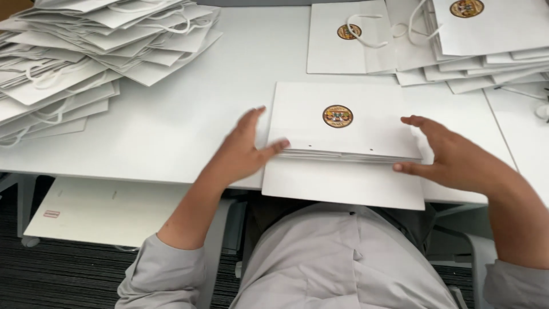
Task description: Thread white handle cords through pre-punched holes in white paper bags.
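- While a white paper bag [343, 123] with a round gold sticker [337, 116] lies flat at the bench's [189, 120] near edge, on a few more bags, both hands frame it.
- Left hand [243, 151] rests at its left edge, fingers spread open; right hand [452, 154] cups the right edge, fingers loosely curved, gripping nothing.
- Stickered bags [457, 34] pile at the far right, seemingly finished.
- A larger heap of plain bags [86, 51] at far left looks unstickered, so much appears left.

One view only, worn on my head: looks steeply down, close over the white tabletop [189, 123].
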